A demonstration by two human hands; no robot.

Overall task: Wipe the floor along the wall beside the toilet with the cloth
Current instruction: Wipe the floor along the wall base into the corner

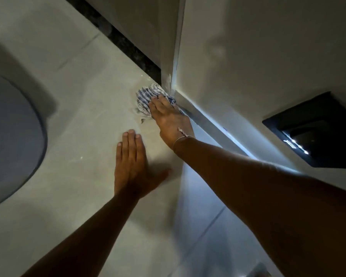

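A blue-and-white striped cloth (146,97) lies bunched on the pale tiled floor (78,108), right at the foot of the wall corner (171,84). My right hand (169,116) presses flat on the cloth's near side, fingers together, pinning it against the floor beside the wall. A thin string bracelet circles that wrist. My left hand (131,162) rests flat on the floor a little nearer to me, fingers spread slightly, holding nothing. The toilet (10,136), grey and rounded, fills the left edge.
The white wall (258,56) runs along the right, with a lit strip along its base. A black glossy panel (320,130) is set in the wall at right. A dark stone strip (124,41) runs along the far wall.
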